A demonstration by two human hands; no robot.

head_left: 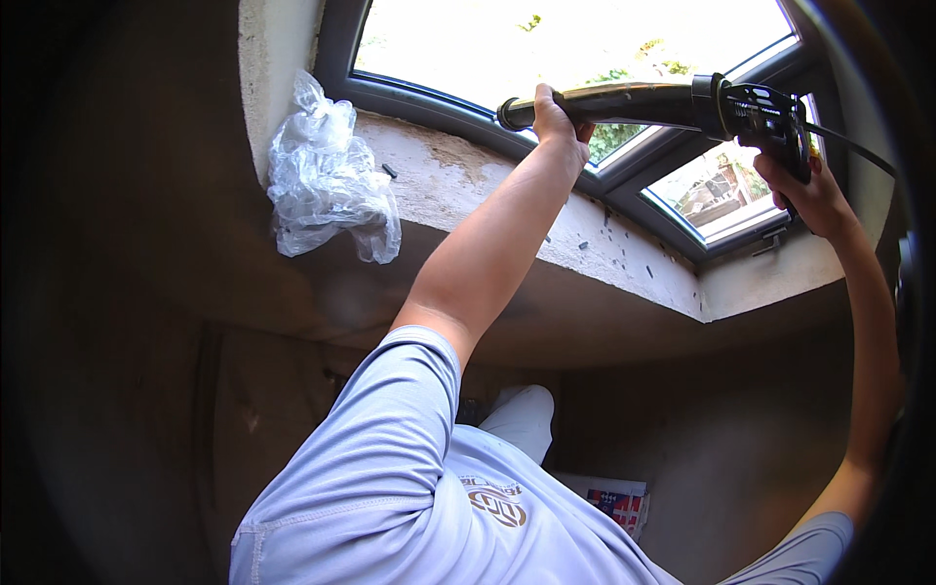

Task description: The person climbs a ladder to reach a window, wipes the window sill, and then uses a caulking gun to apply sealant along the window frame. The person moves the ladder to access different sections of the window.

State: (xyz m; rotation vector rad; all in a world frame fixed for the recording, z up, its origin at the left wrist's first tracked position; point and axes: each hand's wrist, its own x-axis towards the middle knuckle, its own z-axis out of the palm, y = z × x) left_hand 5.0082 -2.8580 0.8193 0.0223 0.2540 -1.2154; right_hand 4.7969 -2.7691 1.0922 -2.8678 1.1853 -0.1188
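A black caulking gun (634, 105) with a long barrel lies across the window at the upper right. My left hand (560, 125) grips the barrel near its front end, thumb up along the near side. At the other end my right hand (821, 202) is wrapped around the handle by the trigger. A thin dark rod runs back from the gun toward the right edge. The barrel crosses in front of the dark grey window frame (424, 97); its left end is close to the lower frame bar. Whether its tip touches the frame, I cannot tell.
A crumpled clear plastic bag (327, 180) hangs over the left part of the pale, rough sill (429, 156). Small dark bits (624, 252) are scattered on the sill. A smaller window pane (717, 190) sits to the right. Below, the room is dark, with a printed bag or packet (619, 504) low down.
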